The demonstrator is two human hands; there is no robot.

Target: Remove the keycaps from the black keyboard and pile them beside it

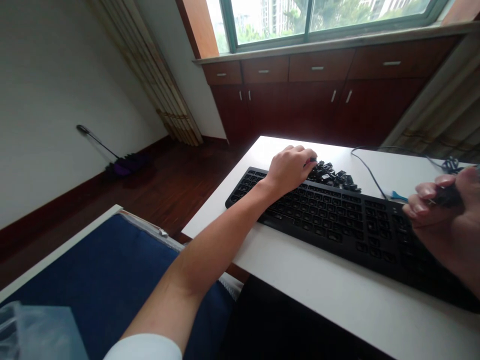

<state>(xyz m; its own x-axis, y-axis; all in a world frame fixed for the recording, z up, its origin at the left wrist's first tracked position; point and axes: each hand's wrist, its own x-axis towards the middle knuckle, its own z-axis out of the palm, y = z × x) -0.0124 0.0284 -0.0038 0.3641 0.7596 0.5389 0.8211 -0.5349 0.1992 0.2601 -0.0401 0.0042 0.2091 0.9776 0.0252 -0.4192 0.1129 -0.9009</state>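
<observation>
A long black keyboard (315, 210) lies on the white table, its key wells bare of caps over the part I can see. Behind it rests a heap of loose black keycaps (335, 177). My left hand (288, 167) reaches over the keyboard's far edge to the left end of the heap, fingers closed with dark keycaps at their tips. At the right edge, my right hand (446, 215) is raised above the keyboard's right end, palm partly up. Its fingers curl round a small dark bunch that looks like keycaps; their number is hidden.
A blue plastic tool (398, 196) and a black cable (369, 170) lie behind the keyboard on the white table (315, 285). Left of the table stands a dark blue padded surface (97, 265) with a clear plastic bag (41, 330). Wooden cabinets (300, 105) line the window wall.
</observation>
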